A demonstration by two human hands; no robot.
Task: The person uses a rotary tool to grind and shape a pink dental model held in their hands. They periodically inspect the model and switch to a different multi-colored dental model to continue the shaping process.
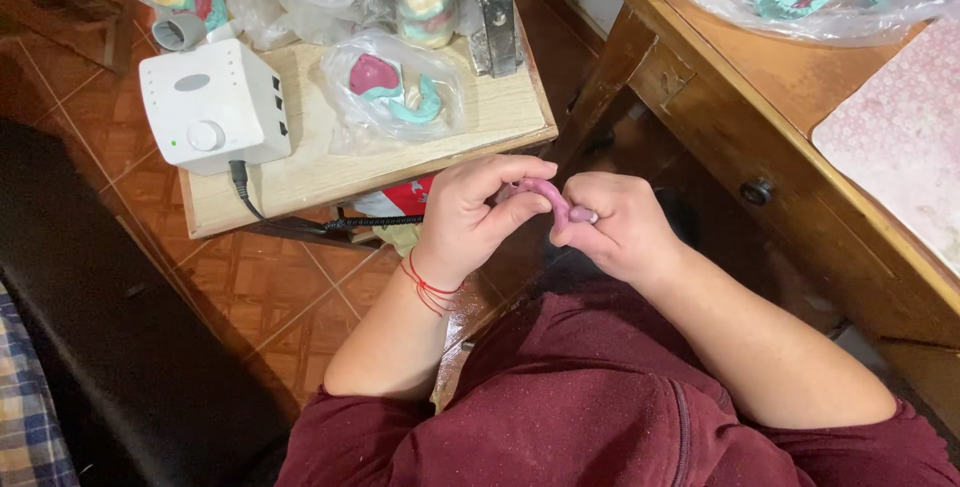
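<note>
Two hands are sharing one curved pink wax piece (548, 195), held in the air off the low tabletop's (300, 172) front right corner. My left hand (470, 212) is pinching its left end, my right hand (610, 222) is gripping the right; its long axis is running hand to hand.

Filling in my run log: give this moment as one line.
left hand: grips pink curved piece | right hand: grips its other end | held above lap | white control box on wooden bench

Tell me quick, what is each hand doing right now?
Left hand: closed, pinching one end of a curved pink piece.
Right hand: closed, gripping the other end of it.
</note>
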